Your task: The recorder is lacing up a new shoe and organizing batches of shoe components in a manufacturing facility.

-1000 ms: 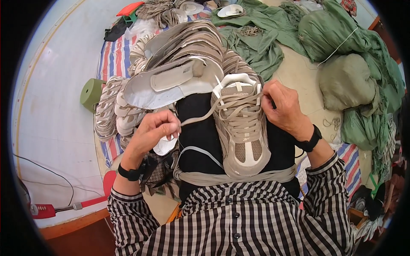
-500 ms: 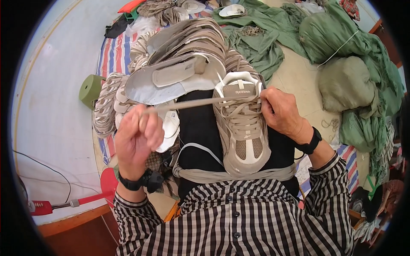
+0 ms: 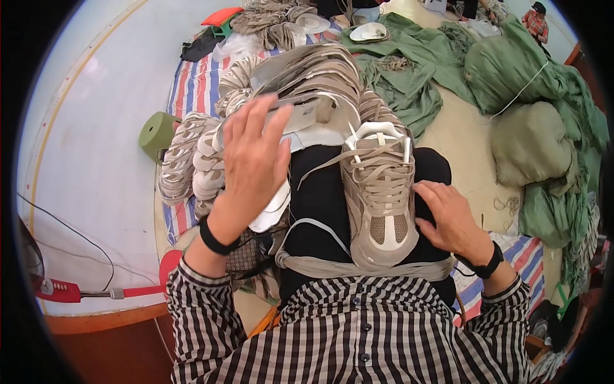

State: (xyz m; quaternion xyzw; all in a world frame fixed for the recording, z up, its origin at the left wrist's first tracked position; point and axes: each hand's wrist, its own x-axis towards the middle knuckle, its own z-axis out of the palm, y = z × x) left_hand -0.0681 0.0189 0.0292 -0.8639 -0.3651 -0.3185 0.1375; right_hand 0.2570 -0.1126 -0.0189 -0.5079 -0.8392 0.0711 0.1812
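Note:
A beige and white laced sneaker (image 3: 385, 233) rests on my dark-clothed lap, toe toward me. Its shoelace (image 3: 323, 168) trails loose off the left side of the collar, while the rest runs in crossed rows over the tongue. My left hand (image 3: 254, 153) is raised over the piled shoe uppers (image 3: 300, 70), fingers stretched and holding nothing. On the sneaker's right side, my right hand (image 3: 451, 217) has its fingers apart, the fingertips close to the shoe; whether they touch it I cannot tell. A grey cord (image 3: 364, 267) lies across my waist.
Bundles of laced uppers (image 3: 184, 157) lie at the left on a striped sheet (image 3: 185, 96), beside a green plastic stool (image 3: 157, 133). Green cloth sacks (image 3: 531, 144) fill the right. A red-handled device (image 3: 61, 291) is at lower left. Another person (image 3: 536, 24) is far right.
My left hand has let go of the shoelace and moved up and right, opening out. My right hand has released the lace and dropped down beside the sneaker. The view has shifted slightly.

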